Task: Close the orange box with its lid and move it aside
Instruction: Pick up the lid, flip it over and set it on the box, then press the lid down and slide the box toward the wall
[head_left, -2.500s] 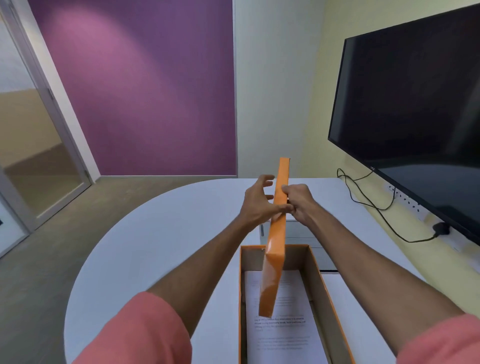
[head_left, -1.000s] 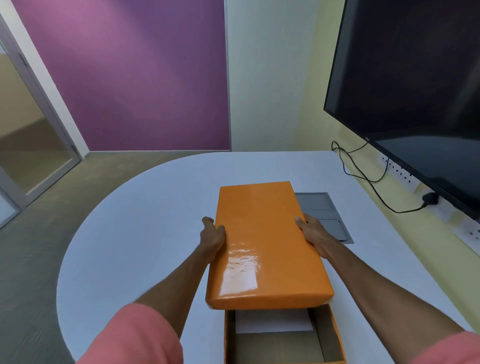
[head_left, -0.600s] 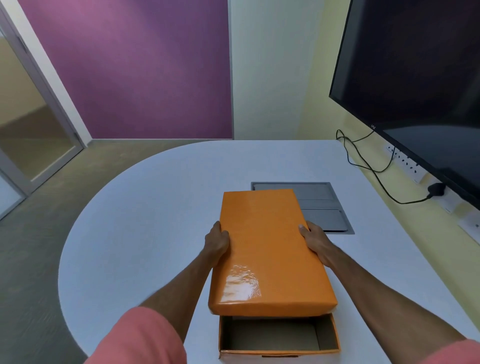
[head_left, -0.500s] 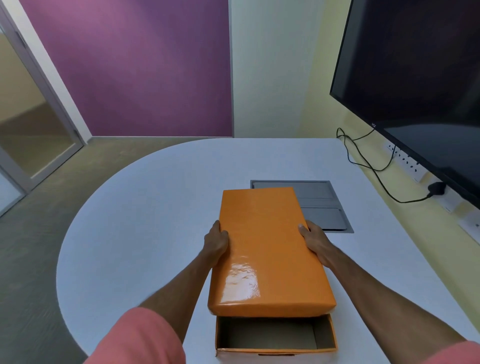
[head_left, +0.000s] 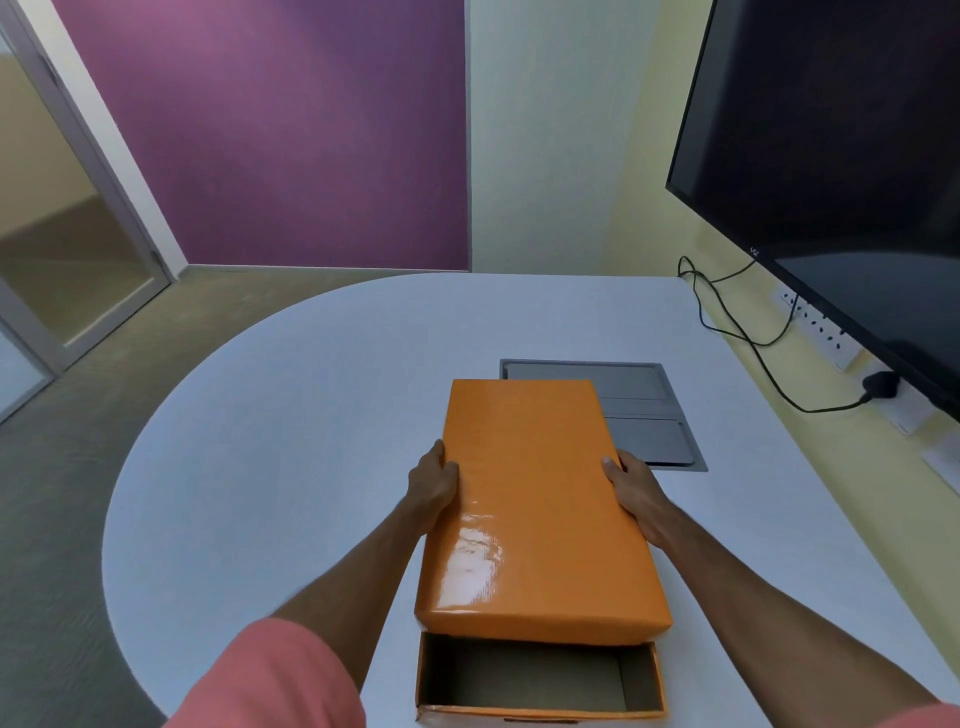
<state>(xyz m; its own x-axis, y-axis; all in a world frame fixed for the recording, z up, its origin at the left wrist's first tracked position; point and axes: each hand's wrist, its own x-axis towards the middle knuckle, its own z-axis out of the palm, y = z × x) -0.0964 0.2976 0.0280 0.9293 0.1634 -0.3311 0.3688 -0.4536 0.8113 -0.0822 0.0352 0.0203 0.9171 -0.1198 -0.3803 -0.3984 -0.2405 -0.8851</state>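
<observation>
I hold the glossy orange lid (head_left: 535, 499) flat, top side up, over the open orange box (head_left: 540, 713). My left hand (head_left: 434, 486) grips the lid's left long edge and my right hand (head_left: 634, 493) grips its right long edge. The lid hides the far part of the box; only the near end shows, with its brown cardboard inside open to view below the lid's front edge. Whether the lid's far end touches the box rim I cannot tell.
The box stands on a rounded white table (head_left: 291, 441). A grey flap panel (head_left: 639, 410) is set into the table just beyond the lid. A large dark screen (head_left: 841, 171) hangs on the right wall, with a black cable (head_left: 748, 338) and sockets below it.
The lid has gone from standing on edge above the box to lying flat and lower over it. Over the last half second it has hardly moved.
</observation>
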